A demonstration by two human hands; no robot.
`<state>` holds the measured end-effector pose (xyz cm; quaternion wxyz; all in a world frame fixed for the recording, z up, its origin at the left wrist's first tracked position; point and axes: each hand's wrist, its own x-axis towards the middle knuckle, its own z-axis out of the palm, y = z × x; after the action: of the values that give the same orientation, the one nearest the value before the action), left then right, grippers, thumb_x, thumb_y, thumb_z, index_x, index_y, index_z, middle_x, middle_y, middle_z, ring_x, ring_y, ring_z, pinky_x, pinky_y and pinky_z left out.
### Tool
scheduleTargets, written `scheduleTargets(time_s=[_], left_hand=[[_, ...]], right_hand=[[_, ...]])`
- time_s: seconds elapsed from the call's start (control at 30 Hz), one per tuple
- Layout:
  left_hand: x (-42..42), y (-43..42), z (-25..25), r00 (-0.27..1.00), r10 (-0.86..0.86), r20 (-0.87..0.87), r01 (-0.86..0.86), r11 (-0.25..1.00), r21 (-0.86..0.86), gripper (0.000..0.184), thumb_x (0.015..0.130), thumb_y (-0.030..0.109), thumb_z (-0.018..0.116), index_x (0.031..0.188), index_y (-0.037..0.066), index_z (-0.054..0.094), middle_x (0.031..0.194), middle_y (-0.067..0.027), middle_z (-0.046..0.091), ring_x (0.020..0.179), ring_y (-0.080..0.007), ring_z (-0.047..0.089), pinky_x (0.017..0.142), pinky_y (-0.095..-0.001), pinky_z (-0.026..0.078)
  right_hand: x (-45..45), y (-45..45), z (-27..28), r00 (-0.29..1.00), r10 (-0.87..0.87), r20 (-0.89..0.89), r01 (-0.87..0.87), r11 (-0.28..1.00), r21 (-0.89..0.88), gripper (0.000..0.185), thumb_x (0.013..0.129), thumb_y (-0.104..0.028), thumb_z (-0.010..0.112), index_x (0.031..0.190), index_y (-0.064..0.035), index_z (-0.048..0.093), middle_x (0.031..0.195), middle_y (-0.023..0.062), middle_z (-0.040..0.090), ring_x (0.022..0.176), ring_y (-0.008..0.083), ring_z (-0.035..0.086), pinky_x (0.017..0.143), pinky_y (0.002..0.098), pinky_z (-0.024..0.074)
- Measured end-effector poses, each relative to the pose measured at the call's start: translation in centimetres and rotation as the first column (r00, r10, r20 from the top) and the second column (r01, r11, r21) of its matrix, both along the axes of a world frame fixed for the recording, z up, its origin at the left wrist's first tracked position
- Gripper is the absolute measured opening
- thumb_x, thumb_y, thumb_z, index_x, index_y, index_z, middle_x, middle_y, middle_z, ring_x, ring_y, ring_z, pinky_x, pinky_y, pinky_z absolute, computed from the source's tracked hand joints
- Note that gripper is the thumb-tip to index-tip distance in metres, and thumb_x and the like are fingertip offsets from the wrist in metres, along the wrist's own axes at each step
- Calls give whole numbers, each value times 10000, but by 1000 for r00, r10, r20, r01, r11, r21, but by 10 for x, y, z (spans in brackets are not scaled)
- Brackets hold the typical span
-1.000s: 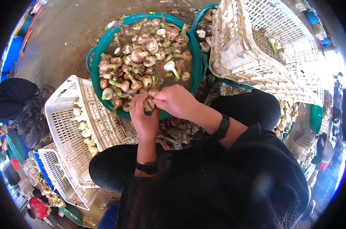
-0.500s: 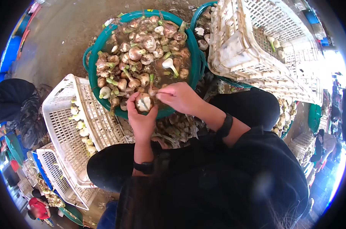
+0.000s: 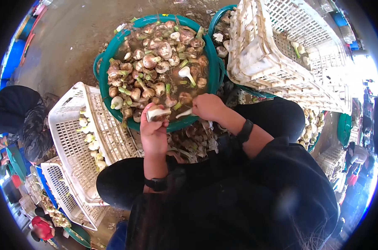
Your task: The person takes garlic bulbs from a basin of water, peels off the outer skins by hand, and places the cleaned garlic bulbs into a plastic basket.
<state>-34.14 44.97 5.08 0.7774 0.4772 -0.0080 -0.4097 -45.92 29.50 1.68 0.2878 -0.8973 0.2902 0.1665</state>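
My left hand (image 3: 154, 135) grips a garlic bulb (image 3: 156, 113), partly brown-skinned with a bare white side, over the near rim of a green tub. My right hand (image 3: 210, 109) is closed on a thin pale strip (image 3: 184, 113) that points towards the bulb but is apart from it; whether it is peeled skin or a small blade I cannot tell. The green tub (image 3: 102, 89) holds murky water and many brown-skinned garlic bulbs (image 3: 150, 61), some with cut green stems. One clean white bulb (image 3: 185, 72) lies among them.
To the left a tilted white crate (image 3: 72, 121) contains peeled garlic bulbs (image 3: 89, 139). Stacked white crates (image 3: 255, 58) stand at the right, beside another green tub (image 3: 216, 18). Garlic skins (image 3: 193, 139) litter the ground below the tub. A person in dark clothing (image 3: 18, 110) sits at far left.
My right hand has drawn away from the bulb to the right, the pale strip now showing from its fingers. My left hand has turned the bulb, its white side now facing up.
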Motion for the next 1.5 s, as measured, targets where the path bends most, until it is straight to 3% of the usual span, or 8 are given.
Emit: scheduleTargets(time_s=[0.13,0.93,1.0,1.07,1.13,1.2,1.23,1.5], left_hand=[[4,6,4,969,-161,-189,130,977,-169,538,627,74,513,1154,28,415,962,-79,540,784,-183,523,674,-268,426],[-6,3,4,974,-228,6,228,974,19,463,797,74,571,1230,11,419,965,-44,574,847,-134,559,756,-269,442],[-10,1,15,966,-253,53,257,963,-77,494,791,71,555,1254,3,394,1009,-67,572,890,-165,571,788,-296,448],[-15,-3,26,966,-236,102,242,969,-54,554,761,42,552,1281,3,364,1054,-86,553,943,-186,559,818,-289,435],[-12,-4,25,974,-196,116,199,980,-12,567,761,83,537,1288,-5,348,1078,-91,534,933,-182,547,799,-279,428],[-4,1,13,975,-221,-34,218,973,-81,548,792,41,476,1316,7,321,1047,-74,546,913,-142,536,756,-240,427],[-6,1,11,974,-225,-36,222,972,-80,548,792,41,476,1316,7,321,1047,-74,546,913,-142,536,756,-240,427],[-8,-8,-1,939,-227,258,203,972,119,582,675,69,421,1245,-41,384,1029,-114,547,909,-181,544,778,-286,449]], right_hand=[[11,10,42,796,-7,606,-61,994,92,208,775,-223,517,699,-36,568,674,143,585,665,340,582,606,437,462],[25,28,38,786,-165,596,83,983,162,134,747,-156,547,700,-30,535,635,115,548,582,261,564,553,363,460],[24,20,24,796,-378,473,200,902,383,152,746,-158,543,697,-14,553,637,129,563,580,267,582,567,352,483],[20,15,19,640,-740,-207,322,14,947,185,781,-176,530,744,3,555,674,132,564,573,219,572,571,351,483],[16,21,25,580,-793,-183,325,19,945,211,831,-198,514,759,-3,548,683,135,548,575,167,553,577,347,480],[15,28,39,590,-394,705,2,874,486,180,838,-189,512,767,-26,540,657,87,517,595,186,549,563,324,460],[14,22,50,636,-4,772,-144,982,123,157,803,-167,532,719,-35,517,649,96,510,606,257,543,559,336,447],[27,34,39,714,-144,685,82,989,123,99,745,-127,541,683,-50,528,636,70,547,569,256,546,508,334,435]])
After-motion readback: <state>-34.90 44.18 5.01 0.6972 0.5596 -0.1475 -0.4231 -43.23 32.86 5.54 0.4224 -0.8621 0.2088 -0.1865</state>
